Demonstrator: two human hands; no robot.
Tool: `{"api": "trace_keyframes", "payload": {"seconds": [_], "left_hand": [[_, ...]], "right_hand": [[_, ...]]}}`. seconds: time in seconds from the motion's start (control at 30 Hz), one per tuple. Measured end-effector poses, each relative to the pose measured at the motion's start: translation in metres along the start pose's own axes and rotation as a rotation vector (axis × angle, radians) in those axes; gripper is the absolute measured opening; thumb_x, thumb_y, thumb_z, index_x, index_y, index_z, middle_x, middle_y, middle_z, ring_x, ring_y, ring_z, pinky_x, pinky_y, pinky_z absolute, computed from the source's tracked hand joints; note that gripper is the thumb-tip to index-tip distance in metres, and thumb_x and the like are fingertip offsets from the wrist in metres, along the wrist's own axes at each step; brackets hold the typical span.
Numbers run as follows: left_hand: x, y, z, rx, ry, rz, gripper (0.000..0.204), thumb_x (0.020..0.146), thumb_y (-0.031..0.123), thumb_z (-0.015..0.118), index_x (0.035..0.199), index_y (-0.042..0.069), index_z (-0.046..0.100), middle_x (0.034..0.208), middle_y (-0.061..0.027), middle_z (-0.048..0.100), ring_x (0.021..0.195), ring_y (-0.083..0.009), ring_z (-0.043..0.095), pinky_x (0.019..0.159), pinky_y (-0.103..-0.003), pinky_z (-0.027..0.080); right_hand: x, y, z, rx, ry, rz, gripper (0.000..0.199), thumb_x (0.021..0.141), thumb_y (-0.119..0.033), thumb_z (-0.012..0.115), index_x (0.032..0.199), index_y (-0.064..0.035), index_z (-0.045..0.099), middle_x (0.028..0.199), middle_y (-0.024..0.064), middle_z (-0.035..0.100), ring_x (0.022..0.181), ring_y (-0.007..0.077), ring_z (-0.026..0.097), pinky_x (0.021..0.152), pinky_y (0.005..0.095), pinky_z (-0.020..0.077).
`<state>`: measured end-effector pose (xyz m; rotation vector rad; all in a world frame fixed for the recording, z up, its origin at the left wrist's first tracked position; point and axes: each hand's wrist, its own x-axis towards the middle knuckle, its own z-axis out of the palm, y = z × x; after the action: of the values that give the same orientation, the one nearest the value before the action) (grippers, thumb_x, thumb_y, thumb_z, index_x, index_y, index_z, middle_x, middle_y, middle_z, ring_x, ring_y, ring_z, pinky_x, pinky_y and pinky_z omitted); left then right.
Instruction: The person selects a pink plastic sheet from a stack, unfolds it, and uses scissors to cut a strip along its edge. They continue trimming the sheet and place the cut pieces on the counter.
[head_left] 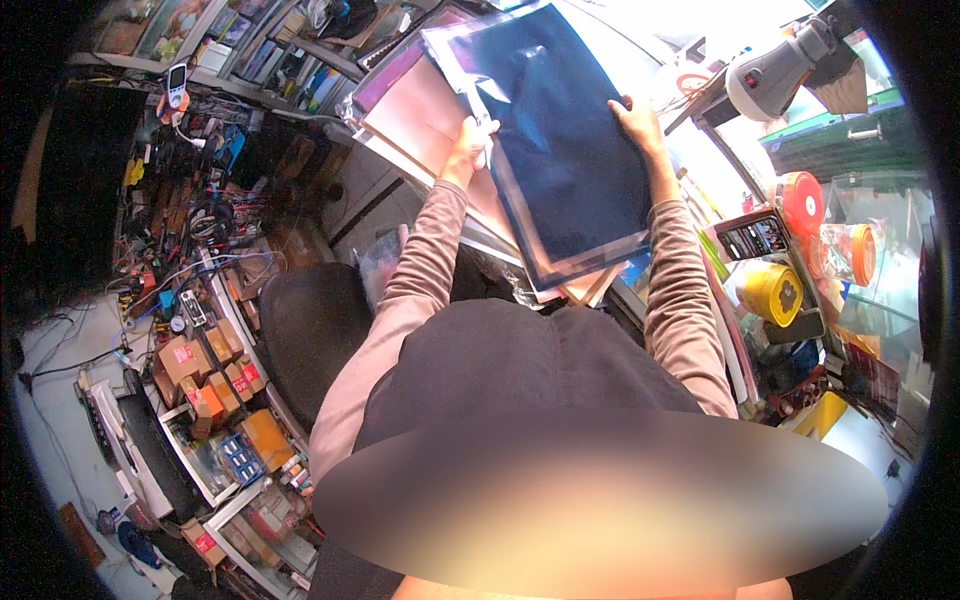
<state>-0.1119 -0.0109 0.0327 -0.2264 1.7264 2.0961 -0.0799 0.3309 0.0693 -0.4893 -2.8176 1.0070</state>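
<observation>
A large dark blue sheet in a clear plastic sleeve [565, 150] is held up in front of me by its two long sides. My left hand [472, 147] is closed on the left edge, with the thumb on top and a pale strip of the plastic by the fingers. My right hand [638, 125] grips the right edge, its thumb over the front and its other fingers mostly hidden behind. Under and to the left of the blue sheet lie pinkish sheets [420, 110], also partly in plastic, on a stack whose lower layers are largely covered.
A black chair [312, 325] stands at the left. Beyond it are small cardboard boxes [200, 365] and cluttered tools. On the right are a dark phone-like device [752, 237], a red-lidded jar [800, 203], a yellow-lidded jar [778, 293] and a white-grey device [770, 80].
</observation>
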Motion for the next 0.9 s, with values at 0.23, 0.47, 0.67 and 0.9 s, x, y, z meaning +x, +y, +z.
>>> {"api": "trace_keyframes", "payload": {"seconds": [0.23,0.47,0.67,0.9], "left_hand": [[-0.004,-0.003,-0.006,-0.015,0.046,0.038,0.021,0.085,0.015,0.078,0.096,0.007,0.062,0.087,-0.002,0.062,0.08,-0.0131,0.059,0.067,-0.033,0.05],[-0.005,0.002,0.001,0.484,0.441,0.436,0.037,0.088,0.017,0.076,0.118,0.0,0.065,0.111,-0.0107,0.067,0.101,-0.0199,0.062,0.089,-0.034,0.051],[-0.029,0.001,0.013,0.274,0.249,0.39,0.07,0.085,0.015,0.079,0.142,-0.008,0.044,0.144,-0.0227,0.049,0.137,-0.0287,0.045,0.116,-0.039,0.033],[-0.079,0.011,0.023,-0.152,0.107,0.023,0.047,0.089,0.017,0.075,0.128,0.002,0.055,0.106,-0.0051,0.066,0.092,-0.0166,0.064,0.082,-0.032,0.053]], "right_hand": [[-0.014,-0.004,-0.013,0.444,-0.208,0.096,0.062,0.08,-0.038,0.081,0.123,0.0038,0.065,0.106,0.0108,0.071,0.098,0.0201,0.064,0.09,0.034,0.0492],[-0.02,-0.014,-0.022,0.752,-0.487,0.257,0.06,0.081,-0.03,0.082,0.127,0.0037,0.063,0.107,0.0102,0.071,0.099,0.0209,0.065,0.087,0.0359,0.0519],[-0.028,-0.007,-0.025,0.792,-0.508,0.291,0.049,0.086,-0.022,0.079,0.125,0.0007,0.062,0.11,0.0098,0.069,0.091,0.0191,0.066,0.084,0.0345,0.0527],[-0.043,-0.026,-0.053,0.944,-0.559,0.193,0.036,0.088,-0.019,0.076,0.119,-0.0017,0.066,0.101,0.0058,0.071,0.084,0.0159,0.067,0.075,0.0304,0.0545]]}}
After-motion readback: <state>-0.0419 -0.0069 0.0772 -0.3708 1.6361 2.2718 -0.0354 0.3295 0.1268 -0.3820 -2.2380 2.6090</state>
